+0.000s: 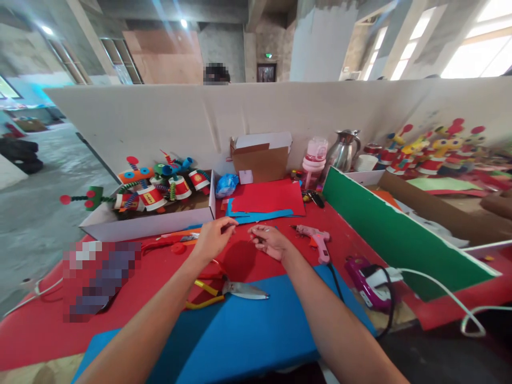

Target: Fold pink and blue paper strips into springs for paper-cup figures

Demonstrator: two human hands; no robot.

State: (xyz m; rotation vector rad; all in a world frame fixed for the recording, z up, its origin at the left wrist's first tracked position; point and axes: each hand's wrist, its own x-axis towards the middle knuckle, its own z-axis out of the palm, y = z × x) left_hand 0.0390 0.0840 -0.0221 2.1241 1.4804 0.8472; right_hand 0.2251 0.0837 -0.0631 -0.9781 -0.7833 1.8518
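Note:
Over the red table cover, my left hand (216,236) is closed, its fingertips bent together toward the right. Facing it across a small gap, my right hand (269,241) has its fingers curled in a pinch, palm partly up. Anything between the fingers of either hand is too small to make out. Below my hands, scissors (245,290) with yellow and red handles lie on a blue sheet (256,330). To the right of my right hand rests a pink glue gun (315,240). Blue paper strips (266,216) and red paper (268,197) lie just beyond my hands.
At left, a white box (148,226) holds several paper-cup figures (152,197). A blurred dark object (106,280) lies nearer. A green-sided box (396,234) and a purple power block (368,282) with cables stand at right. Behind are a cardboard box (260,160), pink bottle (314,162) and metal jug (343,149).

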